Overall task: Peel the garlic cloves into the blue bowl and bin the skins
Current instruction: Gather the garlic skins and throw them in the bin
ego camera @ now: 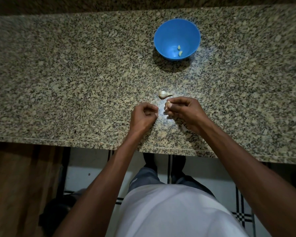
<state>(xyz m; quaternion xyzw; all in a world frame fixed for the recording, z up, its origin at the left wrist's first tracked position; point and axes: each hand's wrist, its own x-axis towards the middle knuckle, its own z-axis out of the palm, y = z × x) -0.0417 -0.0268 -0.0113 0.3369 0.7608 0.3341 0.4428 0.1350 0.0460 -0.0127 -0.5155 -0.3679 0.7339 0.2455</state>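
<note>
A blue bowl (164, 31) stands on the granite counter, far centre-right, with two peeled garlic cloves (179, 50) in its bottom. An unpeeled white garlic piece (164, 94) with a stem tip lies on the counter just beyond my hands. My right hand (183, 110) pinches a small garlic clove (167, 105) with loose skin at its fingertips. My left hand (144, 115) sits just to its left with fingers curled; I cannot tell whether it holds a bit of skin.
The speckled granite counter (75, 82) spreads wide to both sides, its front edge near my waist. Below it are a wooden cabinet front (20, 185), a dark object (58, 211) on the tiled floor, and my legs.
</note>
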